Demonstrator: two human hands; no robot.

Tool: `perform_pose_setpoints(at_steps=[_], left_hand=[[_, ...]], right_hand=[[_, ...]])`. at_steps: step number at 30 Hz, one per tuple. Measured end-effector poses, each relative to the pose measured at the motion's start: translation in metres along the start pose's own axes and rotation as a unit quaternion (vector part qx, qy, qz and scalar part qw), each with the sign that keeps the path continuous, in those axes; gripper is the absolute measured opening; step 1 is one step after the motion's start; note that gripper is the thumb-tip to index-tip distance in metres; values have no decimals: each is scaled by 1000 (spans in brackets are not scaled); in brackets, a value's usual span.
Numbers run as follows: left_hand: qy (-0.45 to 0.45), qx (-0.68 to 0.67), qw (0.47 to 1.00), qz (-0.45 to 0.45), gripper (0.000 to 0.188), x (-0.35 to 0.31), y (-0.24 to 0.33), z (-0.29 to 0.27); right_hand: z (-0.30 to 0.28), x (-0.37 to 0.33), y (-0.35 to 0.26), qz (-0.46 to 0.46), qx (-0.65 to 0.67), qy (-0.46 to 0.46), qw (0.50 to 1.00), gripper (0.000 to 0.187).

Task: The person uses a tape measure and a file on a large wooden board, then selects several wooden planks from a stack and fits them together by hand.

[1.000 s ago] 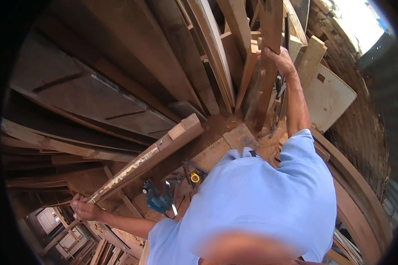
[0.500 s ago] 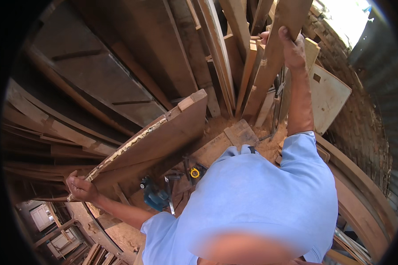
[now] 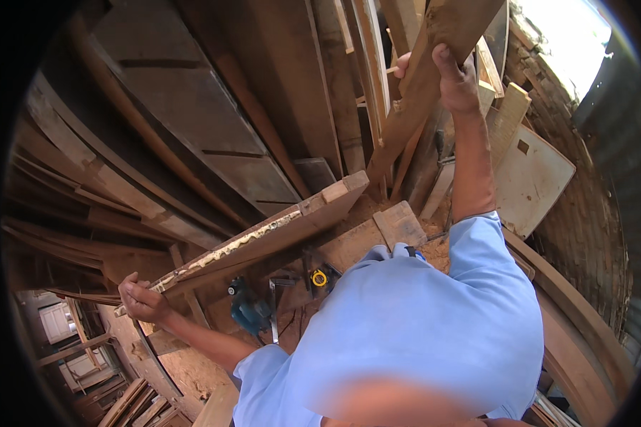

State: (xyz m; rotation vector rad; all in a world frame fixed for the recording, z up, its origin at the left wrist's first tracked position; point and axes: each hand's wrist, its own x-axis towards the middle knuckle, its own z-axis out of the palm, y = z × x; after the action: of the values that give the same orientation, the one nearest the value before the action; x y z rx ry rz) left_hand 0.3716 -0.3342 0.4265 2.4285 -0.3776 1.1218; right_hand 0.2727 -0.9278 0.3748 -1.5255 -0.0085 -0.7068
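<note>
My left hand (image 3: 141, 299) is closed around the near left end of a thick wooden panel (image 3: 306, 224). Pale, lumpy foam-like filler shows along the panel's upper edge, and the panel slants up to the right in front of me. At the upper right my right arm is stretched out. My right hand (image 3: 460, 82) grips a long brown wooden plank (image 3: 419, 99), with the thumb on the near face and fingertips showing past its far edge. The plank leans, its upper end running out of the picture.
Tall boards and door-like panels (image 3: 171, 92) lean in rows at the left and ahead. Below the held panel lie a teal power tool (image 3: 249, 309), a metal square (image 3: 273, 324) and a yellow tape measure (image 3: 319, 278). A pale board with a square hole (image 3: 530, 181) leans by the brick wall (image 3: 591, 235).
The plank in my right hand has tilted, its lower part swinging left. The panel's far end sits farther right and lower in view. Both hands keep their hold.
</note>
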Motion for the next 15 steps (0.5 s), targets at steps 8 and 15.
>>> perform_pose_setpoints(at_steps=[8,15], left_hand=[[7,-1,1000,-19,41,-9,-14,6],[23,-18,999,-22,40,-11,-17,1]], right_hand=[[34,35,-38,-1,-38,110,993,55],[21,82,-95,-57,-11,134,989,58]])
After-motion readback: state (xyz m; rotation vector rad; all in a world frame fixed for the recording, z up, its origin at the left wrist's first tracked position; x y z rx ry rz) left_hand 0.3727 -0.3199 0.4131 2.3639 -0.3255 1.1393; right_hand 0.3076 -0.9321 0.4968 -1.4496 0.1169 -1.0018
